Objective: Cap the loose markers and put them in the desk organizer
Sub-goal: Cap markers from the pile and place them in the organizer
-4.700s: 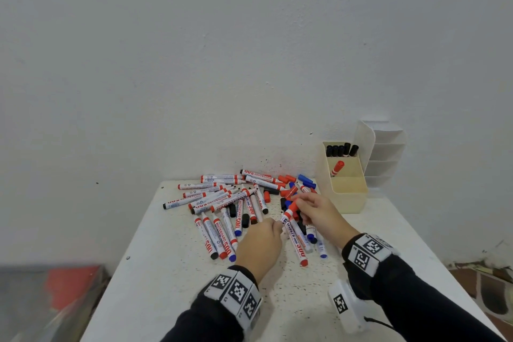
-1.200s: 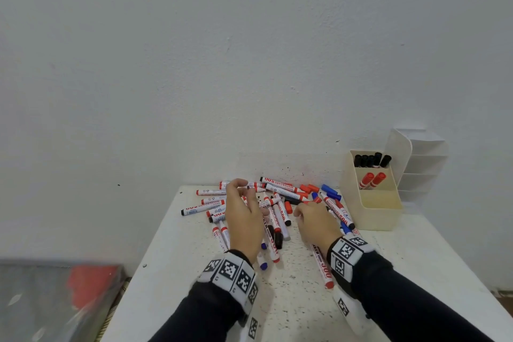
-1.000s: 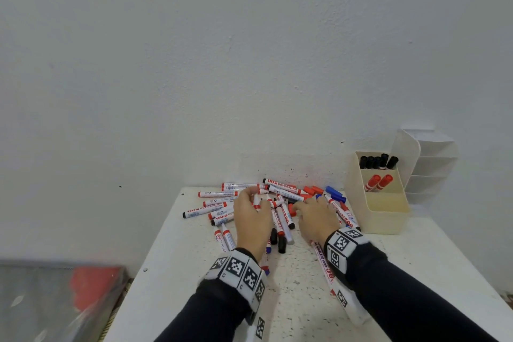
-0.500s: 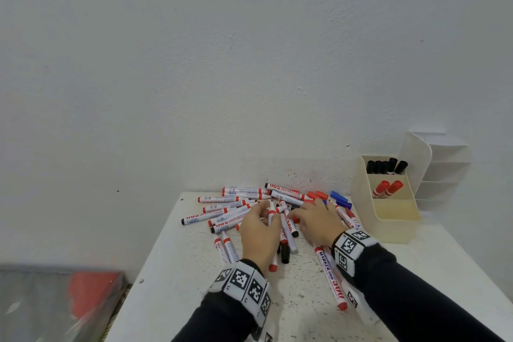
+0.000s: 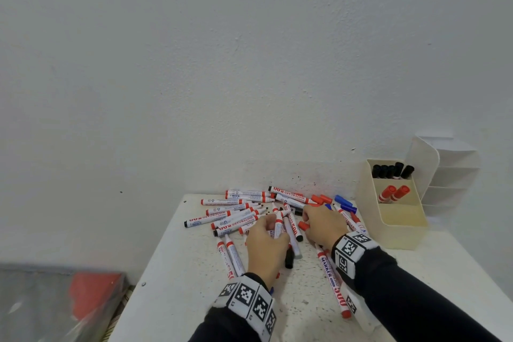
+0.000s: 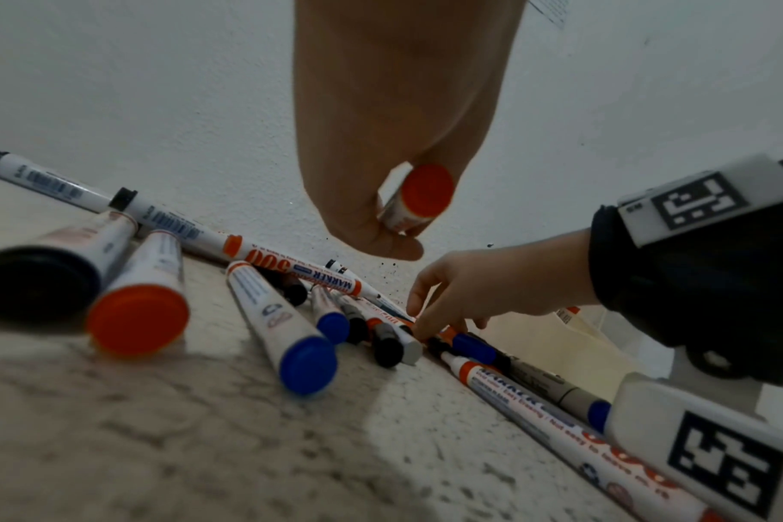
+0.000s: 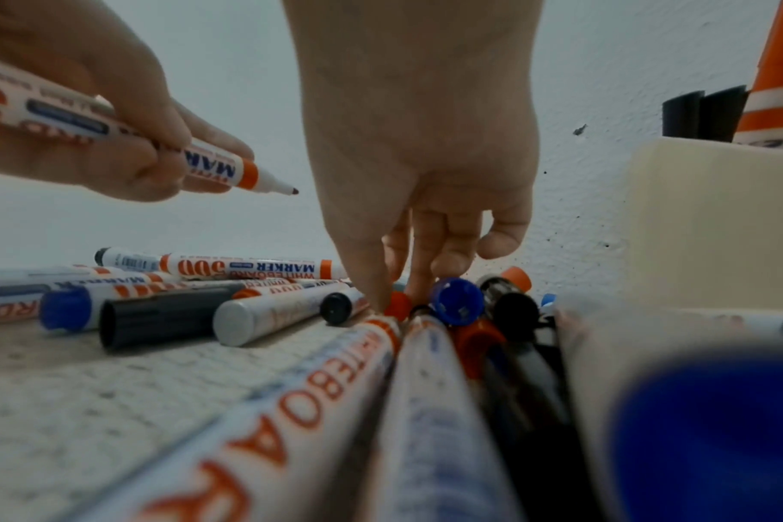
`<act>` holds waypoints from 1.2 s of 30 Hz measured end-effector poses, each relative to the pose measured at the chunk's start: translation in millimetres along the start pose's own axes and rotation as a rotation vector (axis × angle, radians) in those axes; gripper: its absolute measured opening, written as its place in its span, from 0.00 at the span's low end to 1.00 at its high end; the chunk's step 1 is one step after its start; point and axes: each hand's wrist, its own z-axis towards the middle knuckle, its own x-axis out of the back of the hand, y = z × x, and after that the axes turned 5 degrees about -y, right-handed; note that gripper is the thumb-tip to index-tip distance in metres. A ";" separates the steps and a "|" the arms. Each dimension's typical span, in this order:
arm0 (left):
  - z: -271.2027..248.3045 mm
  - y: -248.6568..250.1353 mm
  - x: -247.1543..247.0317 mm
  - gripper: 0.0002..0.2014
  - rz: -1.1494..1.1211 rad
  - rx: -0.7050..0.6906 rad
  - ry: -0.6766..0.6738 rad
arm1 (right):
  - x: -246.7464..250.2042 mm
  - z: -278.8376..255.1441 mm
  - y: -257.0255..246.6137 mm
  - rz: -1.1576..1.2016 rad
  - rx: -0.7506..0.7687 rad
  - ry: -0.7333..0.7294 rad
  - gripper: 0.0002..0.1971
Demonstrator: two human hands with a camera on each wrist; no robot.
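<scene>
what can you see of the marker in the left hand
The white-barrelled whiteboard marker with red bands looks like smooth plastic, with a red end plug and blue and red lettering reading MARKER. It is uncapped, its dark nib bare and pointing toward the right hand. The left hand grips it around the barrel, lifted above the marker pile on the speckled white table. Nothing else touches it.

White table under scattered markers

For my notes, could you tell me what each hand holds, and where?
Left hand grips an uncapped red marker around its barrel. Right hand pinches a red cap in the pile.
</scene>
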 end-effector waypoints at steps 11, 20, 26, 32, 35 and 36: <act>-4.4 4.3 0.1 0.17 0.113 -0.074 0.034 | 27.9 -11.4 -5.9 0.510 0.123 0.078 0.15; -14.9 7.4 3.4 0.16 0.126 -0.106 -0.009 | 35.8 -34.8 -12.1 0.597 0.217 -0.073 0.14; -25.5 9.9 12.4 0.15 0.126 -0.117 -0.026 | 35.6 -43.8 -14.9 0.693 0.185 -0.044 0.14; -36.7 11.1 20.1 0.10 0.110 -0.113 -0.086 | 30.3 -57.9 -24.1 0.853 0.197 -0.107 0.09; -48.3 12.1 22.7 0.09 0.117 -0.140 -0.086 | 26.0 -61.7 -26.9 0.807 0.128 -0.025 0.18; -51.6 11.3 22.7 0.10 0.115 -0.143 -0.100 | 24.1 -63.4 -28.2 0.754 0.110 -0.001 0.22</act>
